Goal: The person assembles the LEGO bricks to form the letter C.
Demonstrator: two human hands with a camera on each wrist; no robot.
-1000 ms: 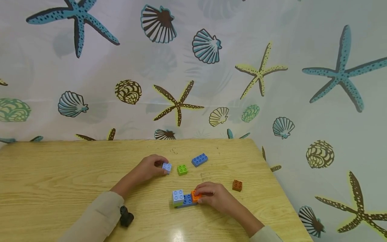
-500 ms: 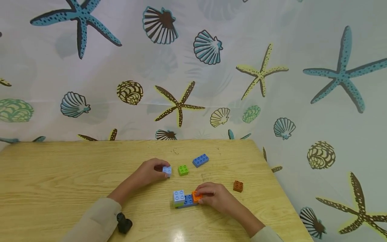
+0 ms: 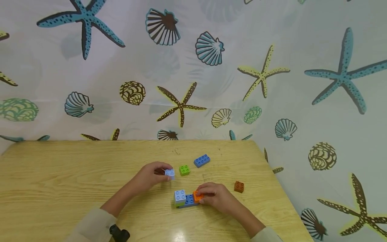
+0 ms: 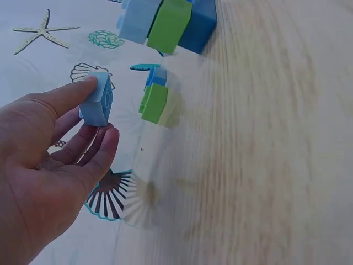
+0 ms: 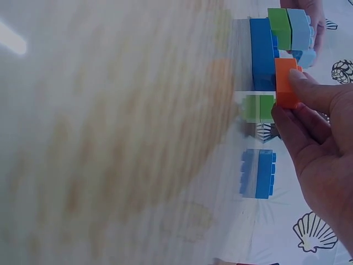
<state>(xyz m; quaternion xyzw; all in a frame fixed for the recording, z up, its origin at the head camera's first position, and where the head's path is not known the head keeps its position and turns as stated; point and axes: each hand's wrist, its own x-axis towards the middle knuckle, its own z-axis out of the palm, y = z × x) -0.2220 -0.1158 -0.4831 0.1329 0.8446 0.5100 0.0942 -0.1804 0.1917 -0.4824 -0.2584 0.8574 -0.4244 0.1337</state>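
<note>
– Which brick is being tracked?
– The light-blue brick (image 3: 170,173). It's being pinched between thumb and fingers of the left hand (image 3: 149,176), apparently being held off the counter (image 3: 75,168).
– What relation is being noted?
– Towards the wearer and to the right of it, the long blue brick (image 3: 188,201) is lying, long axis running roughly left to right. A pale top block (image 3: 179,195) over a green lower block (image 3: 180,203) is being carried on its left end; studs are showing mid-length.
– Nearer hand to those studs?
– The right hand (image 3: 216,196), but it's being occupied: the orange brick (image 3: 198,197) is being gripped at the right end. Whether it's fully seated can't be told.
– Anything else being logged?
– Loose green brick (image 3: 184,170) sitting just right of the pinched one, loose blue brick (image 3: 202,160) lying beyond, brown brick (image 3: 239,186) sitting right of the right hand.
</note>
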